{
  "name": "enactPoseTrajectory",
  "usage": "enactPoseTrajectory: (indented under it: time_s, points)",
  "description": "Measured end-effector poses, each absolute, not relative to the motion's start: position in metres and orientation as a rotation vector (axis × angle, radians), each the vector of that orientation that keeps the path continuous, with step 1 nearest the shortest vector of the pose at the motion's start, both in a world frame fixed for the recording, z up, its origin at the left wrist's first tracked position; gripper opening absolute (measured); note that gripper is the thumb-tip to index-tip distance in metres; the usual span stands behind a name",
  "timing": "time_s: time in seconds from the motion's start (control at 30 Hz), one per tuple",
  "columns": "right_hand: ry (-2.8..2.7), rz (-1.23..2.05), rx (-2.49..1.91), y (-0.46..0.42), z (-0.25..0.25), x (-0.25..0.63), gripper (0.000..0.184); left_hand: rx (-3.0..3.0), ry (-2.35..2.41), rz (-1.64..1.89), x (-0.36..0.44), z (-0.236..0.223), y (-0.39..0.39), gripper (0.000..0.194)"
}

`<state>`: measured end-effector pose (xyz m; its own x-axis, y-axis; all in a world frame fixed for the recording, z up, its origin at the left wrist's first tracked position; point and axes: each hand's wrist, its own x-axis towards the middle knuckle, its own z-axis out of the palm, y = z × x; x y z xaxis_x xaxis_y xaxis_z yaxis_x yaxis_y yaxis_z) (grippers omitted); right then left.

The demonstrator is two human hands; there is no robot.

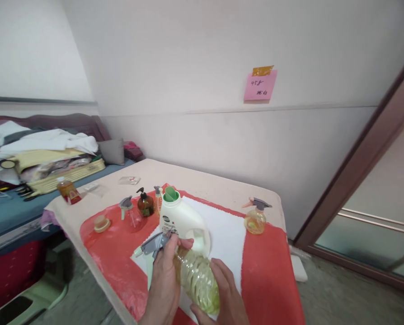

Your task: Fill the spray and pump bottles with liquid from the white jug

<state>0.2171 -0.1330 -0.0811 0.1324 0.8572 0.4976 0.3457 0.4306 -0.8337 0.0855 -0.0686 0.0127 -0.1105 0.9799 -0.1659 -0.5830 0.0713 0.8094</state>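
Note:
Tilted between my hands is a spray bottle with a ribbed clear body (pixel 198 276), yellowish liquid inside and a grey trigger head (pixel 153 244). The fingers of my left hand (pixel 168 271) are wrapped round its neck, just under the head. My right hand (pixel 224 293) grips the lower end of the body. Right behind the bottle stands a white detergent jug (pixel 185 221), uncapped, with a green spout (pixel 171 194) in its mouth. A cream cap (pixel 102 223) lies on the red sheet to the left.
A clear spray bottle (pixel 133 219), a brown pump bottle (pixel 145 204) and a small spray bottle (pixel 157 201) stand left of the jug. Another spray bottle (pixel 255 221) is at the right. An amber bottle (pixel 68 191) stands at the table's left edge. White paper (pixel 229 225) covers part of the red sheet (pixel 266 271).

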Motion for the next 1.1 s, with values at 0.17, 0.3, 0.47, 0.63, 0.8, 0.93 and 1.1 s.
enactPoseTrajectory:
  time_s: [0.17, 0.3, 0.47, 0.63, 0.8, 0.93, 1.1]
  points:
    - [-1.037, 1.254, -1.002, -0.137, -0.052, 0.217, 0.063, 0.535, 0.857, 1.498, 0.082, 0.019, -0.069, 0.029]
    - [-0.594, 1.967, -0.699, -0.134, -0.041, 0.214, 0.069, 0.536, 0.819, 1.513, 0.078, 0.021, -0.067, 0.029]
    - [-0.607, 1.638, -0.642, -0.126, -0.054, 0.214, 0.081, 0.543, 0.860, 1.559, 0.077, 0.022, -0.064, 0.026]
    - [-0.484, 1.907, -0.690, -0.125, -0.055, 0.214, 0.072, 0.549, 0.851, 1.569, 0.077, 0.022, -0.063, 0.027]
    - [-0.480, 1.781, -0.606, -0.128, -0.050, 0.216, 0.073, 0.517, 0.844, 1.596, 0.075, 0.024, -0.061, 0.027]
    - [-0.455, 1.760, -0.590, -0.129, -0.046, 0.221, 0.069, 0.521, 0.826, 1.580, 0.076, 0.029, -0.062, 0.027]
    - [-0.354, 1.689, -0.694, -0.125, -0.046, 0.228, 0.059, 0.415, 0.800, 1.701, 0.069, 0.036, -0.058, 0.024]
